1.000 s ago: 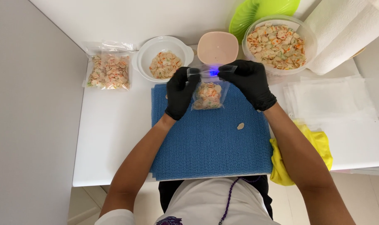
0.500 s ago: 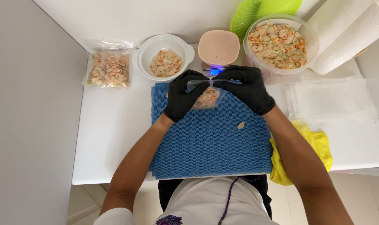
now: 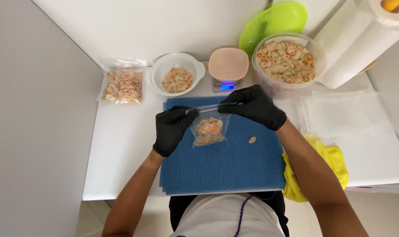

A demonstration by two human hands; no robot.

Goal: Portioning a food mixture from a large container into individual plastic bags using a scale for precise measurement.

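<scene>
White table (image 3: pixel 120 145) fills the view, with a blue mat (image 3: pixel 225 166) at its front edge. At the back edge stand a big tub of pasta shells (image 3: pixel 287 61), a small white bowl (image 3: pixel 177 79) and a scale (image 3: pixel 228 66). Over the mat, the left hand (image 3: pixel 173 129) and right hand (image 3: pixel 254 105) pinch the top strip of a little clear bag (image 3: pixel 208 127) of shells. If one pinch slips, the bag could tip and spill, like the loose shell (image 3: pixel 252 139) nearby.

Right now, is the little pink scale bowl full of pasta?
No, the pink bowl on the scale looks empty; the pasta sits in the white bowl and big tub.
</scene>
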